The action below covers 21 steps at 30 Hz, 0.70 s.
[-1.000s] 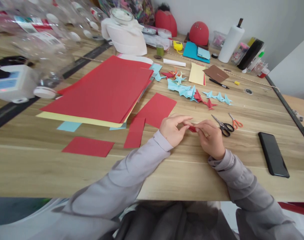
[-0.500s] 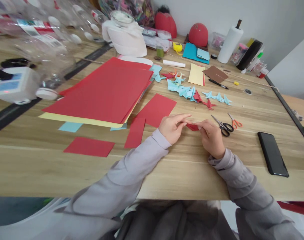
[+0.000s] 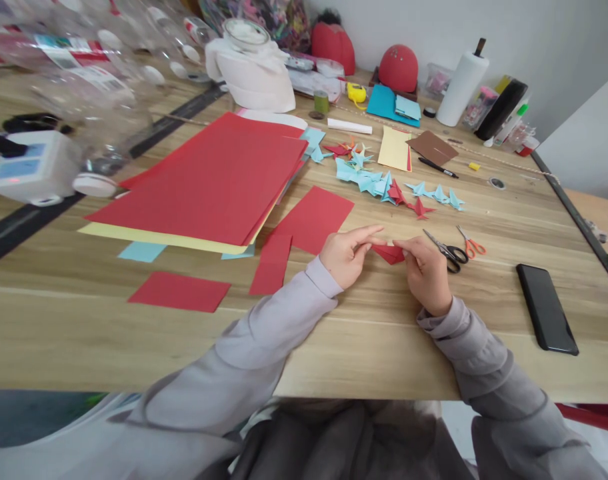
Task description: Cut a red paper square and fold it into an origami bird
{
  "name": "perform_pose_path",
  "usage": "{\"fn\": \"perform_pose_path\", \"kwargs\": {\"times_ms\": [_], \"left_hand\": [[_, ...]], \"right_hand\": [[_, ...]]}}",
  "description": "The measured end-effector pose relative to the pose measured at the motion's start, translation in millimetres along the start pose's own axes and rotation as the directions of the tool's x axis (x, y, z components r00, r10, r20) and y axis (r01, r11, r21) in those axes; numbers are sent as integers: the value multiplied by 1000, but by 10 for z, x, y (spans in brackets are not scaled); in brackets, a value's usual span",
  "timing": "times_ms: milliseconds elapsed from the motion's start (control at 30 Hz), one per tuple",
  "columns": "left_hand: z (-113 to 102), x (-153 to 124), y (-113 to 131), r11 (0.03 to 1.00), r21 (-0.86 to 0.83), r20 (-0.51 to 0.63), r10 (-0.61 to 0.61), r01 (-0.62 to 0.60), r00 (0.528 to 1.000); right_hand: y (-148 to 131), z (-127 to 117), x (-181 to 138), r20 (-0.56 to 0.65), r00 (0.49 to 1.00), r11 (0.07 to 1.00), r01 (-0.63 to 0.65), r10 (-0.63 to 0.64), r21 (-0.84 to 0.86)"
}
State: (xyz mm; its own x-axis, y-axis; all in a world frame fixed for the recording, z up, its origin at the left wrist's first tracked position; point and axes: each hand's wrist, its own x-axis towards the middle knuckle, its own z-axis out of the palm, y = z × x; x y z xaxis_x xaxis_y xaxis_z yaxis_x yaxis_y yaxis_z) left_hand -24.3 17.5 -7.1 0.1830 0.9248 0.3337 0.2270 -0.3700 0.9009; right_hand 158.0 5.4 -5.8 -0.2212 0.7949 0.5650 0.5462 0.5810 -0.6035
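Observation:
A small folded piece of red paper [image 3: 390, 254] is held between my two hands above the table. My left hand [image 3: 347, 255] pinches its left end between thumb and fingers. My right hand [image 3: 427, 272] grips its right end with the thumb and index finger. Beyond them lie folded paper cranes in light blue [image 3: 367, 180] and red [image 3: 421, 208]. To the right of my right hand are black-handled scissors [image 3: 453, 256] and small orange-handled scissors [image 3: 471, 247]. Cut red paper pieces [image 3: 317, 217] lie left of my left hand.
A stack of large red sheets [image 3: 209, 180] covers the left middle of the table. Plastic bottles [image 3: 99, 93] and a white device [image 3: 34, 167] stand at the far left. A phone [image 3: 547, 308] lies at the right. A white roll [image 3: 463, 90] stands at the back.
My right hand has shifted slightly to the right, away from my left hand. More of the folded red paper shows between them.

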Motion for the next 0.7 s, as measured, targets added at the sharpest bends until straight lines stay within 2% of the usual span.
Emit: {"fn": "perform_pose_path", "kwargs": {"times_ms": [200,333,400,500,600,700], "left_hand": [[39,-18,59,988,-141,-37,-70,64,997],[135,-47,45,980,-93,-13,-177,175,984],[172,-51,45,964,-111,9,-244,243,970],[180,-35,83,913,-248,-4,-336,324,942],[154,-11,140,845,-376,-4,-412,380,911],[144,0,175,772,-448,68,-474,451,878]], "right_hand": [[-26,-5,7,-13,999,999,-51,51,4],[-36,7,-16,14,995,985,-97,96,140],[-37,19,-24,40,981,933,-191,188,305],[-35,41,-16,85,940,794,-326,331,513],[-33,61,2,155,908,716,-405,390,569],[-32,61,14,181,881,687,-457,438,565]]}}
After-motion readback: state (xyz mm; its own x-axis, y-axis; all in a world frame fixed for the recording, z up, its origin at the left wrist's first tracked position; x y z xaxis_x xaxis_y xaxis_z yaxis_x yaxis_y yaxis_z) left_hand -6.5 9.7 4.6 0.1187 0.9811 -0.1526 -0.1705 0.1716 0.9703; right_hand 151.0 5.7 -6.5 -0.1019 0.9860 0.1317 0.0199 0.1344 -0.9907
